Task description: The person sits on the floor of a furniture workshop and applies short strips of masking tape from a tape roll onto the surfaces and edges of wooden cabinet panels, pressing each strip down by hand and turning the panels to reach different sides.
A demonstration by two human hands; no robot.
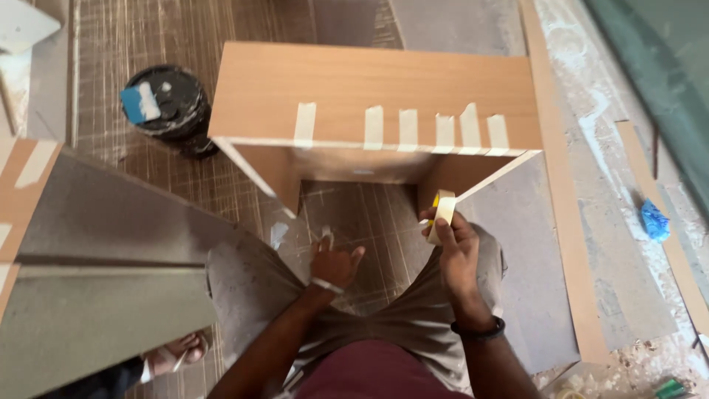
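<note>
Nearest to me, my right hand (456,247) grips a roll of masking tape (442,214), a pale cream ring with a yellow core showing at its inner edge; my fingers wrap its lower half and my thumb presses its side, so the roll stands on edge just below the right front corner of the wooden box (377,92). That wrist wears a dark band and the forearm rises straight from my lap toward the box. My left hand (334,264) holds nothing: the fingers are loosely curled with the index finger raised, a small pale strip seemingly stuck at its tip, though I cannot tell for sure what it is. It hovers in front of the open side of the box, left of the tape roll, over the scratched floor panel between my knees. The box itself is a light brown laminate carcass lying with its open face toward me; its top panel carries a row of cream tape strips (408,127) folded over the front edge, one standing alone to the left and five closer together toward the right. Left of the box lies a grey board (103,295), close against my knee. Beyond the box's left rear corner stands a black bucket (168,103) with a blue scraper resting on its lid.
</note>
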